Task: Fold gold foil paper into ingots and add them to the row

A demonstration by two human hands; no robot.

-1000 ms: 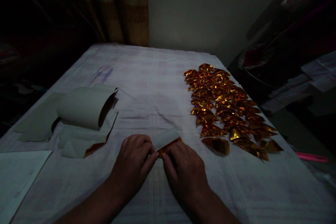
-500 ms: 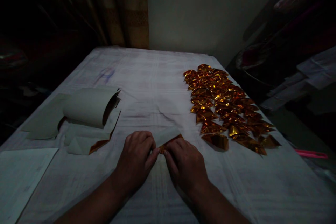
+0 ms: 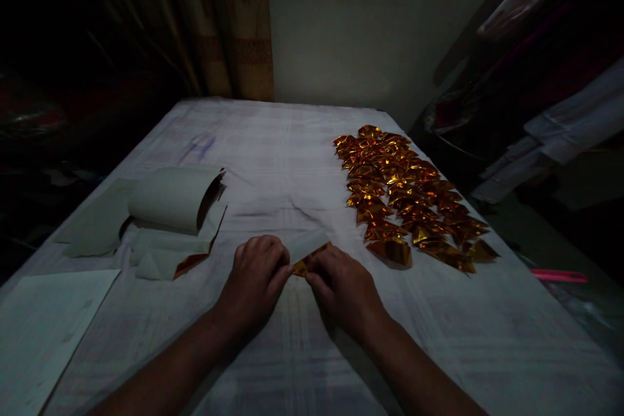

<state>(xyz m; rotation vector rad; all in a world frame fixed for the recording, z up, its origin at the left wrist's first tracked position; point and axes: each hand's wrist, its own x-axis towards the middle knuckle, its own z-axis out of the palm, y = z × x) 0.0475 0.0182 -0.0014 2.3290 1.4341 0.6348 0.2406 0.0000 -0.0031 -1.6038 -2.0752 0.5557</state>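
A sheet of gold foil paper [image 3: 307, 245], pale on its back, lies on the table between my hands, its near edge turned up to show gold. My left hand [image 3: 257, 279] pinches its left end between thumb and fingers. At the other end my right hand [image 3: 347, 286] is closed on the gold fold. Fingers hide both ends of the sheet. To the right sit several folded gold foil pieces [image 3: 390, 251] in rows. On the left are a curled stack of pale-backed foil paper [image 3: 166, 198] and loose sheets [image 3: 170, 253] with gold edges showing.
The table [image 3: 273, 370] has a pale checked cloth. A white sheet [image 3: 53, 325] lies at its near left. Behind stand a curtain [image 3: 244, 45] and a wall [image 3: 355, 32]. Beyond the right edge are a pink strip [image 3: 558, 275] and hanging cloth [image 3: 575, 117].
My fingers have shifted slightly along the near edge, and more of the gold fold shows between them. The whole view has moved a little; the other pieces lie as before.
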